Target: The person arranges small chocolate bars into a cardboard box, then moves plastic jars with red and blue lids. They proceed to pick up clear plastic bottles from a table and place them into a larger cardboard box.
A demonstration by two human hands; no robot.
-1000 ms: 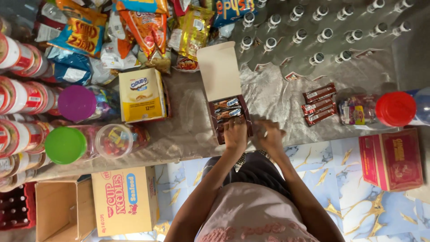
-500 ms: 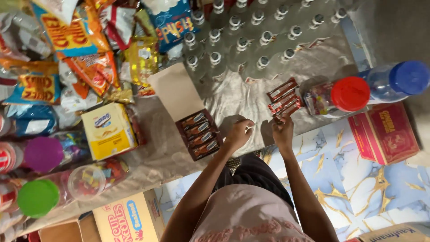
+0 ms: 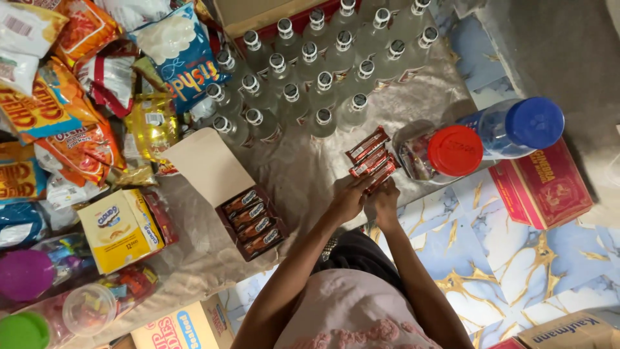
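Several red-brown snack bars (image 3: 369, 154) lie side by side on the crinkled sheet, just left of a red-lidded jar (image 3: 455, 150). My left hand (image 3: 349, 199) and my right hand (image 3: 386, 201) meet at the nearest bar of that row, fingers closed on its ends. To the left stands an open brown box (image 3: 253, 223) holding several of the same bars, its cardboard lid (image 3: 206, 165) flipped back.
Rows of capped glass bottles (image 3: 310, 71) stand behind the bars. A blue-lidded jar (image 3: 533, 123) and a red carton (image 3: 542, 184) are at the right. Snack bags (image 3: 77, 97), a yellow box (image 3: 119, 229) and lidded tubs (image 3: 84, 309) crowd the left.
Both hands have moved from the open box rightward to the loose row of bars. The camera view has swung, so everything sits lower and further left.
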